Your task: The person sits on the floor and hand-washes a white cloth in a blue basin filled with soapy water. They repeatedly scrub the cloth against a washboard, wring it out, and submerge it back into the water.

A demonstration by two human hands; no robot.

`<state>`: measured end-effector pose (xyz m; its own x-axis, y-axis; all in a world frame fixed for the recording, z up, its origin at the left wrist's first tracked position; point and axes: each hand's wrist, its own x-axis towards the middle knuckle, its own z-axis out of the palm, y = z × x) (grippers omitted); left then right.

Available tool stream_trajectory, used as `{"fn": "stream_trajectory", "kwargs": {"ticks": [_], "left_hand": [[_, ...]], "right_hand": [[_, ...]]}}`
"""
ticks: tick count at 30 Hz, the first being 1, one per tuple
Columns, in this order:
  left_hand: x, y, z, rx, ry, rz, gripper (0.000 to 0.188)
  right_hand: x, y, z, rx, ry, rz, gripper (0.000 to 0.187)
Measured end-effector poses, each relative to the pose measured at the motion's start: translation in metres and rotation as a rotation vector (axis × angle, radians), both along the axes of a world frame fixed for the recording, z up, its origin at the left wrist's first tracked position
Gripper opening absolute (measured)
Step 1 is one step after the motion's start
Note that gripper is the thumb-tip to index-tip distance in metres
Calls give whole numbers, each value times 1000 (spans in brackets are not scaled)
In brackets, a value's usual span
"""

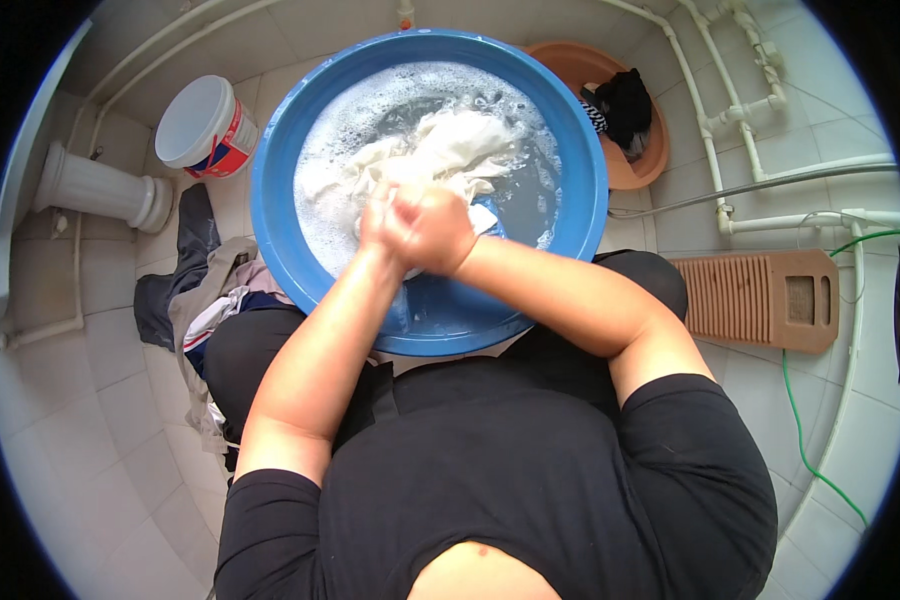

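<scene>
In a wide blue tub (pixel 273 230) of sudsy water, a white cloth (pixel 455 145) lies bunched, partly under the suds. Both of my hands meet over its near end. My left hand (pixel 378 225) is closed against my right hand (pixel 435 228), whose fingers are curled as well; motion smears both a little. The cloth seems to run into their grip, though the part between the palms is hidden. Beside my right wrist a small blue and white piece (pixel 486 216) shows, its kind unclear.
Left of the tub are a white bucket (pixel 195 122) and a heap of clothes (pixel 210 285). An orange basin (pixel 642 176) with dark clothes (pixel 625 108) stands behind right. A brown washboard (pixel 740 298) lies at the right by white pipes (pixel 720 170) and a green cord (pixel 796 420).
</scene>
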<state>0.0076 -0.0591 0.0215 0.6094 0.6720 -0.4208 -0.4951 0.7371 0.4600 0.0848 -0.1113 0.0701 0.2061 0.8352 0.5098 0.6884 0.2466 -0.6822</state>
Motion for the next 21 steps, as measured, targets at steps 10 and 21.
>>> {"fn": "stream_trajectory", "kwargs": {"ticks": [10, 21], "left_hand": [[1, 28, 54, 215, 332, -130, 29], [-40, 31, 44, 1837, 1421, -487, 60]], "right_hand": [[92, 41, -44, -326, 245, -263, 37], [87, 10, -15, -703, -414, 225, 43]]}}
